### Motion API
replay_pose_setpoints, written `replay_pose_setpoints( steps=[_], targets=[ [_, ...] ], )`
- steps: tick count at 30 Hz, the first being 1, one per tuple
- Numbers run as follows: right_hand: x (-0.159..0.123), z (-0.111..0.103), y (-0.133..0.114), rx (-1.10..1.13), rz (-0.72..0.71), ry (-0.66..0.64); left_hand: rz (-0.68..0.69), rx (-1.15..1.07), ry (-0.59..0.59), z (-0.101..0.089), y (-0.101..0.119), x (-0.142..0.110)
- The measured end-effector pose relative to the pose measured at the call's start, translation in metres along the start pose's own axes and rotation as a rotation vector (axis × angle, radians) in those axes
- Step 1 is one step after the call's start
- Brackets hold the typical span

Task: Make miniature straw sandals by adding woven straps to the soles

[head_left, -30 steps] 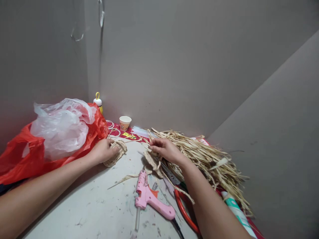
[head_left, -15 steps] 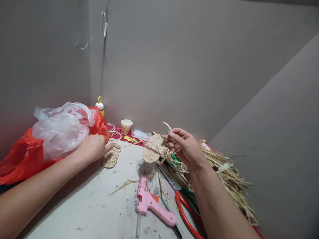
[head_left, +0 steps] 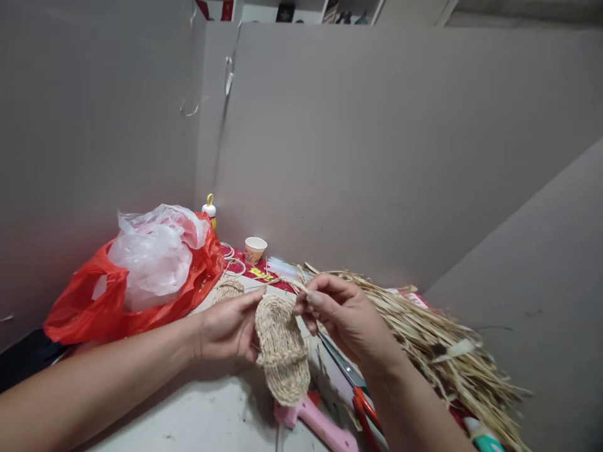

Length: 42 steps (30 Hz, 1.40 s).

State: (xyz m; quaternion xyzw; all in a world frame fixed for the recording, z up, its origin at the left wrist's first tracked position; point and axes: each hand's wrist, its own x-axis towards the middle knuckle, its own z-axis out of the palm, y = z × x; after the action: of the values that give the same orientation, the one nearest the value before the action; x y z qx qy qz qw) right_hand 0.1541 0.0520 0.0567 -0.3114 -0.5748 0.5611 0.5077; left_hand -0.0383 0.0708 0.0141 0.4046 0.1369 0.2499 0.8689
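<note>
A small woven straw slipper (head_left: pixel 281 345) with a raised band across it hangs tilted above the table. My left hand (head_left: pixel 223 329) holds it by its left edge, with the fingers partly behind it. At its upper right, my right hand (head_left: pixel 348 317) pinches a thin straw strand (head_left: pixel 294 285) between thumb and fingertips. Another woven straw piece (head_left: pixel 229 289) lies on the table behind my left hand, partly covered by it. Below the slipper is a pink glue gun (head_left: pixel 325 427), its upper part hidden.
Scissors (head_left: pixel 360 395) with red handles lie under my right forearm. A heap of dry straw (head_left: pixel 424 326) spreads along the right. A red plastic bag (head_left: pixel 94 307) with a whitish bag sits at left. A paper cup (head_left: pixel 255 250) and yellow-topped bottle (head_left: pixel 209 210) stand at the back.
My right hand has lifted the slipper from the straw side towards the middle. My left hand has left the other woven piece and taken hold of this slipper. The view has shifted.
</note>
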Motion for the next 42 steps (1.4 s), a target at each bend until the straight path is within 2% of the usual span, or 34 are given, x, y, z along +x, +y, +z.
replay_pose_setpoints(
  steps=[2, 7, 14, 21, 24, 33, 42],
  targets=[
    [0.000, 0.002, 0.001, -0.033, 0.001, 0.004, -0.033, -0.087, -0.016, 0.009, -0.001, -0.001],
    [0.000, -0.001, -0.001, -0.005, -0.025, 0.061, 0.010, -0.204, -0.025, 0.023, -0.001, -0.005],
    [0.000, 0.001, -0.004, -0.004, -0.066, 0.075, -0.042, -0.065, 0.010, 0.024, -0.002, -0.010],
    [-0.006, 0.000, -0.006, -0.185, -0.060, 0.029, 0.042, -0.069, 0.124, 0.033, -0.003, -0.009],
    [-0.007, 0.003, -0.009, -0.232, -0.066, 0.024, 0.085, -0.058, 0.157, 0.034, -0.002, -0.008],
    [-0.007, 0.011, -0.012, -0.222, -0.090, -0.011, 0.103, -0.017, 0.227, 0.033, -0.003, -0.008],
    [-0.007, 0.013, -0.013, -0.262, -0.052, -0.010, 0.089, -0.009, 0.223, 0.029, -0.003, -0.007]
  ],
)
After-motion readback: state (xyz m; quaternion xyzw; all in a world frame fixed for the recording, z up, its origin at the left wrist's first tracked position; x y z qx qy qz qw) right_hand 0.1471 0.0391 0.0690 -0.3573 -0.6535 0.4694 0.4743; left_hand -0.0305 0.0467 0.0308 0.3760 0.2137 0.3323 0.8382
